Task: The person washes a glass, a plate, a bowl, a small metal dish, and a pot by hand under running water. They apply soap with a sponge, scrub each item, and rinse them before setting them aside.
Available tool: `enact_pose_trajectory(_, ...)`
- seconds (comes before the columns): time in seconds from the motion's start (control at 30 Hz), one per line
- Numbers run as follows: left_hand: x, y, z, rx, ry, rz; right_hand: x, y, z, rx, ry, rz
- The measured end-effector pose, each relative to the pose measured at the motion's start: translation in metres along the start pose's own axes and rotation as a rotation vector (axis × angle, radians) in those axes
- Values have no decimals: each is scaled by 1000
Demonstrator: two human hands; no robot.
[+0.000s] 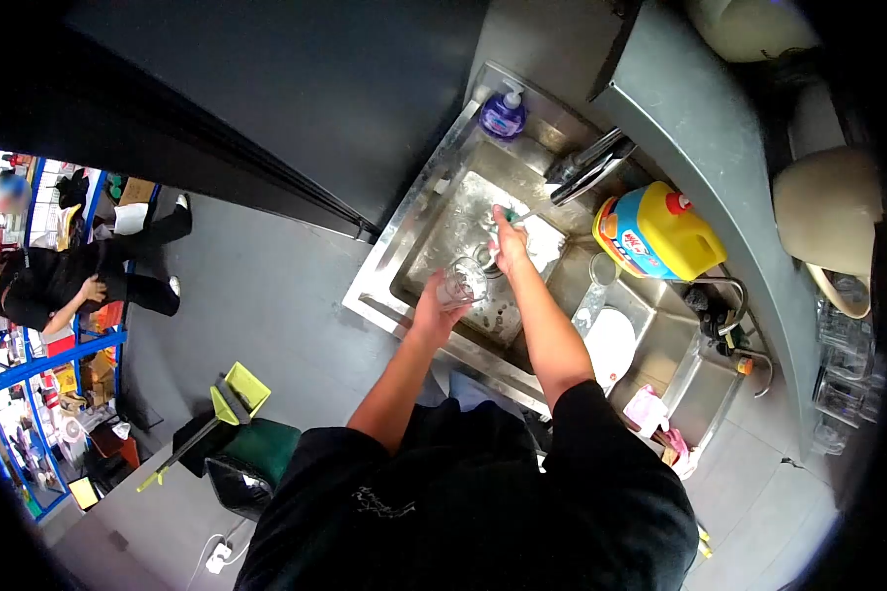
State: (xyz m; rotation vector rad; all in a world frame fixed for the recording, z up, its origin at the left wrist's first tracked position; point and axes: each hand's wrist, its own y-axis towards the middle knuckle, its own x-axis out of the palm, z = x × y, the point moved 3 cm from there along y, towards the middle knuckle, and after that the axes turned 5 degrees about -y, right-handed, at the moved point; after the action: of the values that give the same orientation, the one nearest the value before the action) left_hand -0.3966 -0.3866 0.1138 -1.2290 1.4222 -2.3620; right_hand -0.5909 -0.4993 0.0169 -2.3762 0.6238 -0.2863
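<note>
My left hand (436, 313) is wrapped around a clear drinking glass (461, 283), tilted over the left basin of the steel sink (429, 251). Close to the faucet (593, 167), my right hand (509, 242) is closed, with a bit of dark green showing at its fingertips; what it holds is too small to make out. Water seems to run from the spout past those fingers. Wet, foamy patches cover the basin floor around the drain, and a white thing lies to the right of my right hand.
A purple soap pump bottle (504, 115) stands at the sink's back corner. Right of the faucet is a yellow detergent jug (660, 233). Another glass (603, 269) and a white plate (611, 347) sit by the right basin. At far left, a person (79, 271) stands near shelves.
</note>
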Motion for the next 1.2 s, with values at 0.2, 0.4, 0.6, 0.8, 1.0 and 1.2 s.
enact_pose_trajectory(0.2,-6,-3,10,6,30,-44,9,-24,-35,68,-20,79)
enact_pose_trajectory(0.4,-12,6,13,-52,21,-26,-8,-23,-25,209,386,-325)
enact_pose_trajectory(0.6,-7,8,16,-80,33,-37,-10,-50,-38,217,235,-424)
enact_pose_trajectory(0.8,-3,8,21,-93,57,-53,2,-65,-57,109,272,-435)
enact_pose_trajectory(1.0,-6,17,19,-108,62,-76,-6,-35,-32,218,432,-344)
enact_pose_trajectory(1.2,-5,22,17,-117,53,-58,3,-17,-19,114,140,111)
